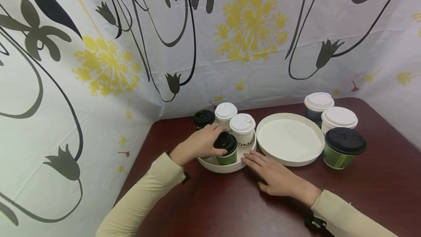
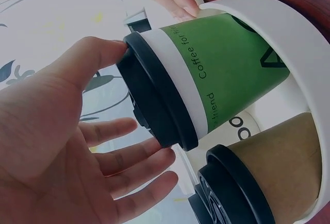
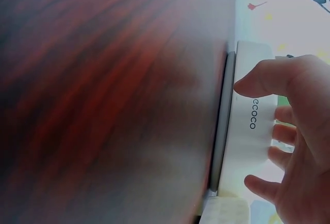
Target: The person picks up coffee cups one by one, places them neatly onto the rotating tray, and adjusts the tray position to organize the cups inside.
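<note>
In the left wrist view a green paper coffee cup (image 2: 221,69) with a black lid (image 2: 157,92) stands in a round white tray (image 1: 223,168). My left hand (image 1: 201,143) holds it by the lid, thumb on one side and fingers on the other. Sharing that tray are a brown cup (image 2: 281,167) with a black lid and two white-lidded cups, the front one (image 1: 243,131) lettered. My right hand (image 1: 277,175) lies at the tray's near right rim, fingers extended and fingertips against it. Its thumb is apart from the fingers, by the outer wall in the right wrist view.
A second round white tray (image 1: 289,140) sits just right of the first. Beside it are a dark cup with a white lid (image 1: 319,101), another white-lidded cup (image 1: 338,118) and a green cup (image 1: 338,158) with a black lid. Patterned cloth (image 1: 210,46) hangs behind the dark red table (image 1: 223,204).
</note>
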### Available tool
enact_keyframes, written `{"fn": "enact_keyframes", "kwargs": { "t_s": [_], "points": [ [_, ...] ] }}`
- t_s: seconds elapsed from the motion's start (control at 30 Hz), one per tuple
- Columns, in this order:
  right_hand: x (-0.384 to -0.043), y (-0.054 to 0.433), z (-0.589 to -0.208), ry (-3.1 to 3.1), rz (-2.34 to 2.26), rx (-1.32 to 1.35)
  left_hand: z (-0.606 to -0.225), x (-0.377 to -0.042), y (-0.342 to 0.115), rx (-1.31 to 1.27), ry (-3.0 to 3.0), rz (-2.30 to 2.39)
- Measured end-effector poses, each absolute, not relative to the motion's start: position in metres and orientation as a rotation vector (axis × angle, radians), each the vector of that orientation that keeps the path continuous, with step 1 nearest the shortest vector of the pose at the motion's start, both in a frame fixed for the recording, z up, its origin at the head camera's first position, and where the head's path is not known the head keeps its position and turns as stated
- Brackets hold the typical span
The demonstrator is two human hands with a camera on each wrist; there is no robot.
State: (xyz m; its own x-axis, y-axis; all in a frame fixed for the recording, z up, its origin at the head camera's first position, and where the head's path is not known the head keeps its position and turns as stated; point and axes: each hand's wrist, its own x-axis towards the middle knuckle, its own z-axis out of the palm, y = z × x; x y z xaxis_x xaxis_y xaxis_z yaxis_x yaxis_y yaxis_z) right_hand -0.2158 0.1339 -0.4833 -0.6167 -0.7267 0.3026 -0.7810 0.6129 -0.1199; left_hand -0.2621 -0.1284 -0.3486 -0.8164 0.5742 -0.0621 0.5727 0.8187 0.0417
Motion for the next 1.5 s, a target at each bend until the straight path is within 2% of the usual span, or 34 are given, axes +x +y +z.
{"fn": "enact_keyframes", "kwargs": {
  "t_s": [0.37,0.63,0.8,0.93,1.13,1.5],
  "points": [
    [-0.217,0.133,-0.487,-2.55,0.345,1.254,-0.348,-0.256,-0.122,1.018,2.975,-0.015],
    [-0.212,0.144,-0.48,-2.503,0.35,1.22,-0.349,-0.233,-0.104,1.344,3.105,0.001],
    [-0.206,0.159,-0.471,-2.541,0.336,1.162,-0.361,-0.215,-0.086,1.597,3.061,0.02],
    [-0.206,0.173,-0.462,-2.533,0.316,1.124,-0.373,-0.203,-0.072,1.694,2.965,-0.054],
    [-0.209,0.196,-0.444,-2.481,0.333,1.074,-0.396,-0.197,-0.058,1.717,2.873,-0.145],
    [-0.216,0.255,-0.414,-2.39,0.381,0.76,-0.427,-0.198,-0.041,1.608,2.782,-0.184]
  ]
}}
